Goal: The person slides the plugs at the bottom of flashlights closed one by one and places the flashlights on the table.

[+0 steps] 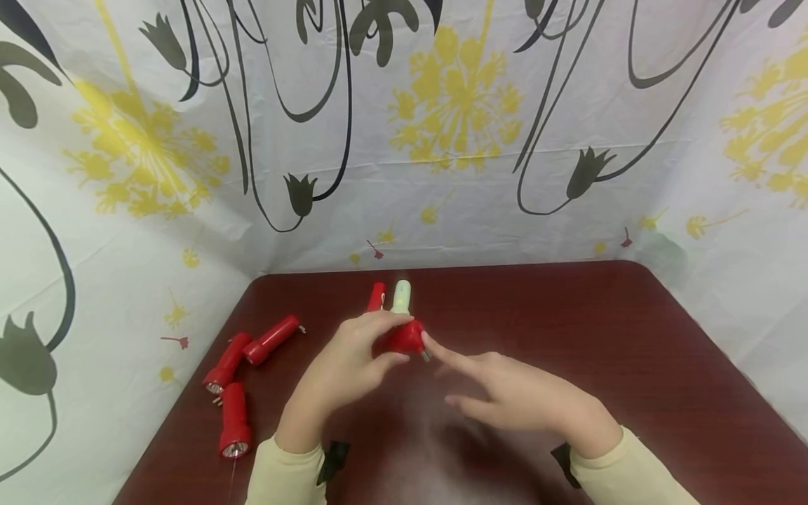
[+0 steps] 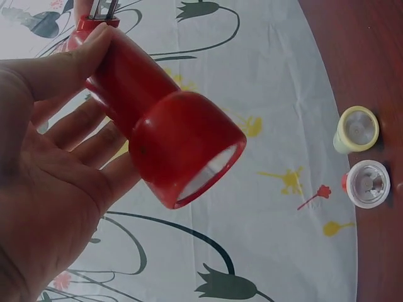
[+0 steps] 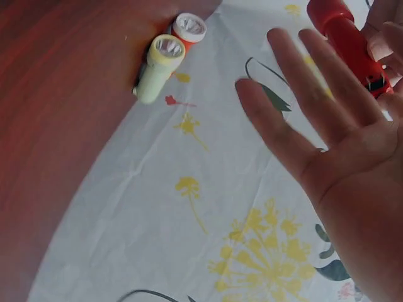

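Observation:
My left hand (image 1: 344, 365) grips a red flashlight (image 2: 141, 94) above the table, thumb near its tail end. Two metal plug prongs (image 2: 102, 9) stick out of that end, and the flared head with its clear lens faces away from them. In the head view most of the flashlight's body is hidden behind the left fingers. My right hand (image 1: 517, 389) is at the right of the flashlight, index fingertip right at the plug end in the head view. Several right fingers (image 3: 327, 94) are straight and spread in the right wrist view.
Three red flashlights (image 1: 235, 421) lie at the table's left side. Toward the back edge stand a pale green flashlight (image 1: 401, 297) and another red flashlight (image 1: 376, 297), close together. The dark red-brown table (image 1: 568, 315) meets a white patterned cloth (image 1: 391, 196) at the back and sides.

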{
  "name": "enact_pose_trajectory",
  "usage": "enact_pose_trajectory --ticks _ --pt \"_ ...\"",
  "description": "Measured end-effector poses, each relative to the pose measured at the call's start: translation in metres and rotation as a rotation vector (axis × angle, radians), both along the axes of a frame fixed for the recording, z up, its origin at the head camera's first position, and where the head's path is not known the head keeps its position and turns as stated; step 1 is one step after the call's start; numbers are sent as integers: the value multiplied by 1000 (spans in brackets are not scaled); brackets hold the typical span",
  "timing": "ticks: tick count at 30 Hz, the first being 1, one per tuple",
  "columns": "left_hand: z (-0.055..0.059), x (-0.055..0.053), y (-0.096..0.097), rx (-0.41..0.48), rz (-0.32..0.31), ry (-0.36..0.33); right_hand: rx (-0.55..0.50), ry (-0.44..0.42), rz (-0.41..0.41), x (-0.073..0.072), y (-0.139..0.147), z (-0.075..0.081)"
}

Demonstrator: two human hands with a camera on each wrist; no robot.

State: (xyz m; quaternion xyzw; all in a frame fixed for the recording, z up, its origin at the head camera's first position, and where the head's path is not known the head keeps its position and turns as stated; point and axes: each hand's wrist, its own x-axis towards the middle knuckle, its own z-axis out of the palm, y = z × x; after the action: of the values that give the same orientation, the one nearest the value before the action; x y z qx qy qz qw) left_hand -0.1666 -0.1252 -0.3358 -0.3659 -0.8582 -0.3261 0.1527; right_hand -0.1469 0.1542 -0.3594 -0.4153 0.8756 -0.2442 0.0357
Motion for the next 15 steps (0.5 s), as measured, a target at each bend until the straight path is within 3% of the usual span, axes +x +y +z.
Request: enact_pose_trajectory --ticks 6,9,15 --pt "4 4 0 17 -18 42 -120 -149 102 -1 3 0" --pt "5 4 1 20 -21 57 -146 -125 136 -2 4 1" --pt "3 5 1 13 -6 33 -127 -98 121 -2 3 3"
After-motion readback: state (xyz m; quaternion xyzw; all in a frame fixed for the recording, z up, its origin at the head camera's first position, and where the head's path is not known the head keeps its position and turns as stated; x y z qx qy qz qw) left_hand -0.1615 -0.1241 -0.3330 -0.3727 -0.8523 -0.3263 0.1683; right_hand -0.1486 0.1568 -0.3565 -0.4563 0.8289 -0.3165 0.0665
